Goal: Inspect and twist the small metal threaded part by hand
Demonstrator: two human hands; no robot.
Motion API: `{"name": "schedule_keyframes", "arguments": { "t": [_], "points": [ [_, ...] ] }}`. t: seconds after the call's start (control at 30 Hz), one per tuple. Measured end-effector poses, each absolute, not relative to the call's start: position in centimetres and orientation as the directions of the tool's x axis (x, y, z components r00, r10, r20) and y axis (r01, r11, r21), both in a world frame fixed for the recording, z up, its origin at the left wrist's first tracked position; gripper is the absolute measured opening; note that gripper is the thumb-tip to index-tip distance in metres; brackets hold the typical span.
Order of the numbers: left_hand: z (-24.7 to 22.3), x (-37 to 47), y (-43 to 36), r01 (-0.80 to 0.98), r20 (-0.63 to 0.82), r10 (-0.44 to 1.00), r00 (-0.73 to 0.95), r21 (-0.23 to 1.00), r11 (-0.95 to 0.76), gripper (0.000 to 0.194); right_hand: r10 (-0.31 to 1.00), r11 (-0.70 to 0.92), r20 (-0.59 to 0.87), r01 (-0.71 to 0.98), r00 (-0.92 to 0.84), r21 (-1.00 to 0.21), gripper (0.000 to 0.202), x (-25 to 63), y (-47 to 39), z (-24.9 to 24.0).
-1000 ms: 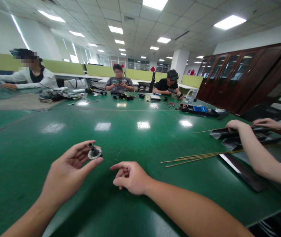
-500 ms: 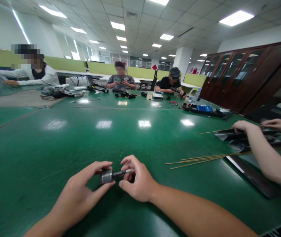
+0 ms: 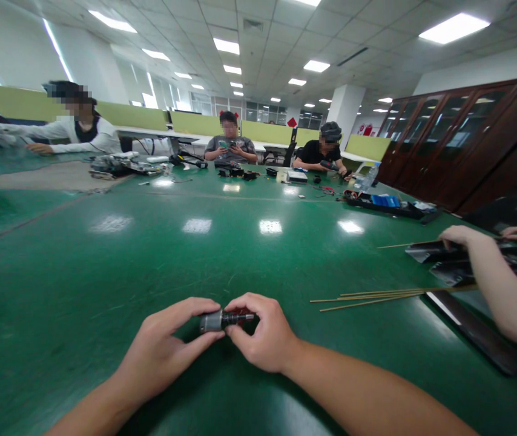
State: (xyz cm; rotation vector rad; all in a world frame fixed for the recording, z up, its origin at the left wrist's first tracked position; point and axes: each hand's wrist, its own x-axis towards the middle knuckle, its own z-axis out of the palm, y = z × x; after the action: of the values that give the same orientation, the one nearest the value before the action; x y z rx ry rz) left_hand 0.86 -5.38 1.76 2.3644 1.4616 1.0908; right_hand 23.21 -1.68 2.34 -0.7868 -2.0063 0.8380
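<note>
Low over the green tabletop, my left hand [image 3: 161, 339] is closed around what looks like a small motor. Its silver-grey cylinder [image 3: 211, 321] lies sideways between thumb and fingers. From the cylinder's right end a dark ribbed section with a thin metal shaft [image 3: 244, 317] points right. My right hand [image 3: 267, 333] pinches the dark section, thumb below and fingers above, right up against the cylinder. The shaft tip passes into the curl of this hand. Fingers cover part of the joint between cylinder and dark section.
Thin brass-coloured rods [image 3: 367, 297] lie to the right, beside a long dark panel [image 3: 476, 333]. Another person's arm [image 3: 497, 284] reaches over black channel-like parts. Across the green table [image 3: 158, 242] sit several people, with electronics [image 3: 235, 173] and a black tray [image 3: 379, 204] holding blue items.
My right hand has closed in on the dark section, its fingertips now beside the cylinder. Both hands and the motor appear slightly further right, as the whole view has shifted.
</note>
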Motion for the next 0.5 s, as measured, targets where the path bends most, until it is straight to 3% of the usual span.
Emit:
{"name": "schedule_keyframes", "arguments": {
  "t": [0.5],
  "points": [
    [1.79,0.93,-5.43,0.712,0.569,0.788,0.237,0.451,-0.539,0.037,0.731,0.641,0.498,0.218,-0.467,-0.736,0.012,23.26,-1.72,2.35]
  ]
}}
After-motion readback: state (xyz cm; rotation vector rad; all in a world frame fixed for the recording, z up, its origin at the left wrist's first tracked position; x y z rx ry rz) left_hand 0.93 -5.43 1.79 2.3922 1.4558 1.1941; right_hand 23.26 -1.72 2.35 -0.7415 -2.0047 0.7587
